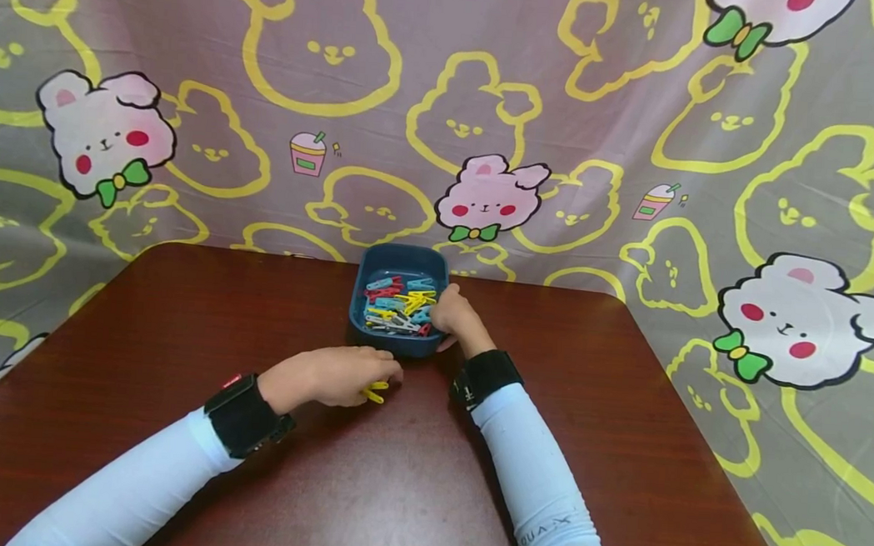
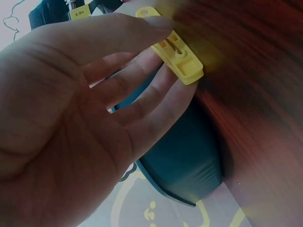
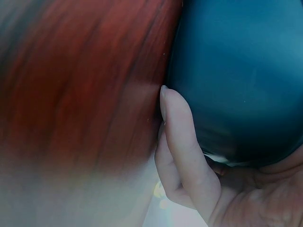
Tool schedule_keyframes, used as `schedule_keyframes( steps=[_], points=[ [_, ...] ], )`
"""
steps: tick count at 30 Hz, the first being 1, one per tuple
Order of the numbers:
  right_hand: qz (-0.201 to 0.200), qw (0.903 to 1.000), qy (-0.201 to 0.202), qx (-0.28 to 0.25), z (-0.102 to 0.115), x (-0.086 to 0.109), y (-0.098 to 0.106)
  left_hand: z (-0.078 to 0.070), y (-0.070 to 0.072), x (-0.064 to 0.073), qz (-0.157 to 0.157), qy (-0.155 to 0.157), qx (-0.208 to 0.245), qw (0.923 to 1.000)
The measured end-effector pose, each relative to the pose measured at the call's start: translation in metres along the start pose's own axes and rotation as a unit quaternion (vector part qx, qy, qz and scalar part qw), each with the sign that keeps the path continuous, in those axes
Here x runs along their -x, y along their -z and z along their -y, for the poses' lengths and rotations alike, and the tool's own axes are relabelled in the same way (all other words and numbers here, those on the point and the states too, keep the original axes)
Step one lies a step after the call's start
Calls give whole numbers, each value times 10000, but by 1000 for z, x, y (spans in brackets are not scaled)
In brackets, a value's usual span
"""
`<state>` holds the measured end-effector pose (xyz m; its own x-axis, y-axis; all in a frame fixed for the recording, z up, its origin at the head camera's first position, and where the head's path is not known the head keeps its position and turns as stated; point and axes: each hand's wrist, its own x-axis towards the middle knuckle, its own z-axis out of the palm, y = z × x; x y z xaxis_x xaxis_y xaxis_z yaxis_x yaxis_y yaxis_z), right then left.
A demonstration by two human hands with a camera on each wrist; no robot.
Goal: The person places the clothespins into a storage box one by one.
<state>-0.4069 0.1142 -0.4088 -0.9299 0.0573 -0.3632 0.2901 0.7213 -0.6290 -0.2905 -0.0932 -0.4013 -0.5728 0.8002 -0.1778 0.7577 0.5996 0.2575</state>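
Observation:
A dark blue plastic container (image 1: 395,346) stands at the far middle of the table, with several clothespins (image 1: 401,304) in red, yellow, light blue and white inside. My right hand (image 1: 460,318) grips its right side near the front corner; in the right wrist view, fingers (image 3: 182,137) lie against the smooth blue wall. In front of the container, low over the table, my left hand (image 1: 336,375) pinches a yellow clothespin (image 2: 184,64) between thumb and fingers. One end of that clothespin sticks out past the fingertips, its spring partly showing.
Brown wood-grain table (image 1: 270,296) lies under both hands. A cloth (image 1: 385,136) printed with yellow outlines and rabbit faces hangs behind and beside it, close to the container's back. Black bands (image 1: 244,416) circle both wrists.

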Motion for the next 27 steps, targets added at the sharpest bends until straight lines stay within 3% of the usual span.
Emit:
schedule_keyframes(
  steps=[8, 17, 23, 27],
  points=[
    [-14, 10000, -17, -30, -2, 2, 1, 1, 0, -4, 121, 63, -13, 9999],
    [-151, 9999, 45, -19, 0, 3, 3, 2, 5, -4, 182, -118, 142, 9997],
    [-168, 9998, 69, -22, -1, 1, 0, 1, 6, -2, 94, -449, 222, 9987],
    [-129, 9999, 60, 11, -1, 1, -2, -3, 16, -2, -147, -901, 198, 9956]
  ],
)
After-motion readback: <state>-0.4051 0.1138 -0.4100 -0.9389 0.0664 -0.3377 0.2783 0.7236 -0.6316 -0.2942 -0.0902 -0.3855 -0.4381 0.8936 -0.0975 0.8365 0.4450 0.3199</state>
